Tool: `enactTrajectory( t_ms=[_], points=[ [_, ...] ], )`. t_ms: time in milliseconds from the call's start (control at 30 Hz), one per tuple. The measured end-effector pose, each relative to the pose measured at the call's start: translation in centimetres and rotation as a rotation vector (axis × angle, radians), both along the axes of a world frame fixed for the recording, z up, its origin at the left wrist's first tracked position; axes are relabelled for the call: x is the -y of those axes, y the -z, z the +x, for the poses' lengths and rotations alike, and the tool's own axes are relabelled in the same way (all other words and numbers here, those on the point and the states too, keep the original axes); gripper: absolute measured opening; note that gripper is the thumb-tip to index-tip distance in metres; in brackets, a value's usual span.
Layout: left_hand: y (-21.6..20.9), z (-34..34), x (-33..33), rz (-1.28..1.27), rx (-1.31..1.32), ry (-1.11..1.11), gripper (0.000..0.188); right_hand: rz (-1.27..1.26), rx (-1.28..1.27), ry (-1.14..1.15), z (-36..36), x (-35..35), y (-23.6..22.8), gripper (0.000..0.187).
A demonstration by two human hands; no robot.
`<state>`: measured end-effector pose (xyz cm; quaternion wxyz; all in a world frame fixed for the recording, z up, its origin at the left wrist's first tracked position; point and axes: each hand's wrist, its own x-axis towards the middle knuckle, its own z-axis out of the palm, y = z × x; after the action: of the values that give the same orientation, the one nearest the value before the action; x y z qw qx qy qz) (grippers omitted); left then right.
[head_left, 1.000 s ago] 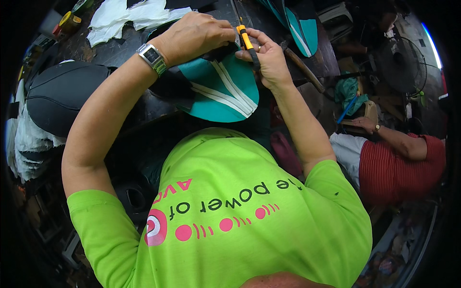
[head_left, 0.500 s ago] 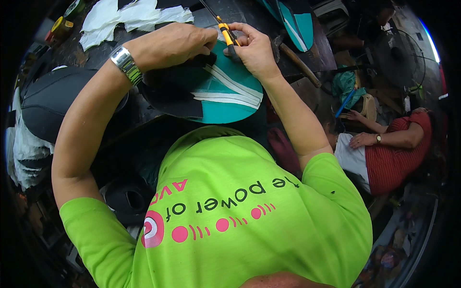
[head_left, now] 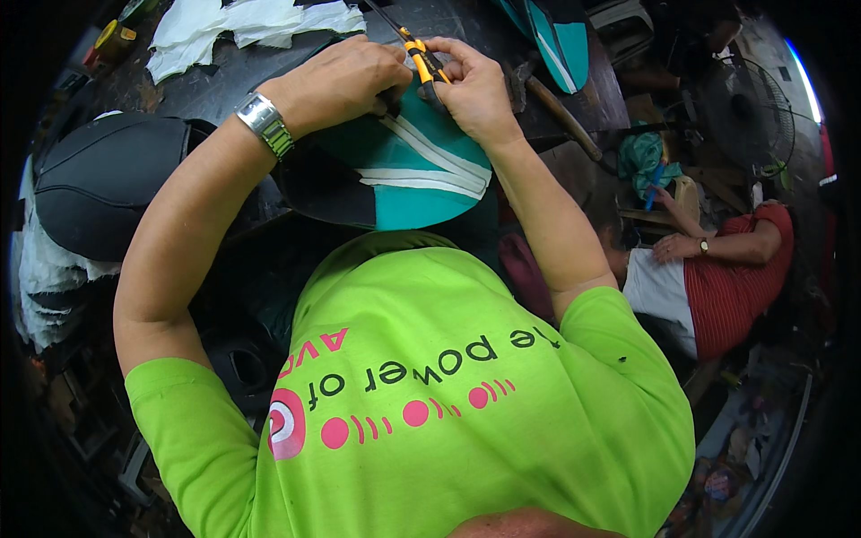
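Observation:
A teal and black cover piece [head_left: 408,179] with white stripes lies on the dark workbench [head_left: 215,85] in front of me. My left hand [head_left: 345,81], with a metal watch on the wrist, presses down on its far edge. My right hand [head_left: 471,90] grips a tool with an orange and black handle [head_left: 420,56] right beside the left hand, its tip at the cover's edge. The tip itself is hidden by my fingers.
A black padded seat shape [head_left: 108,179] lies at the left. White cloth scraps [head_left: 242,22] sit at the bench's far side, another teal piece [head_left: 552,31] and a hammer [head_left: 547,94] at the right. A person in a red striped shirt [head_left: 726,287] sits low at the right.
Both hands and the cover have shifted slightly toward the far side of the bench in view, and the orange-handled tool is now tilted more steeply between the hands.

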<state>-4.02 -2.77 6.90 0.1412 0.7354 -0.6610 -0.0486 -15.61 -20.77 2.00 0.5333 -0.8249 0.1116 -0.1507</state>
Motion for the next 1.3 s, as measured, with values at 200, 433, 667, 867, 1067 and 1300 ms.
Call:
enactTrajectory(
  t_ms=[200, 433, 667, 867, 1067, 1300],
  points=[
    [-0.4, 0.4, -0.9, 0.013, -0.028, 0.123, 0.015, -0.068, 0.011, 0.015, 0.0, -0.3, 0.2, 0.048],
    [0.8, -1.0, -1.3, -0.192, 0.027, -0.02, 0.017, -0.088, -0.023, 0.051, 0.0, -0.7, 0.3, 0.049],
    [0.7, -0.2, -0.9, -0.117, 0.111, 0.108, 0.013, -0.195, -0.033, 0.014, -0.3, -0.7, 0.1, 0.052],
    [0.7, -0.7, -1.3, -0.033, 0.017, -0.065, 0.015, -0.065, 0.175, 0.032, -2.4, 0.4, -0.4, 0.058],
    [0.2, 0.6, -1.3, -0.046, -0.142, -0.141, 0.02, -0.091, 0.048, -0.165, -8.6, 3.9, -3.8, 0.064],
    [0.2, 0.7, -0.7, -0.021, -0.186, -0.207, 0.014, -0.379, -0.264, -0.167, -11.5, 4.1, -5.4, 0.063]
  ],
)
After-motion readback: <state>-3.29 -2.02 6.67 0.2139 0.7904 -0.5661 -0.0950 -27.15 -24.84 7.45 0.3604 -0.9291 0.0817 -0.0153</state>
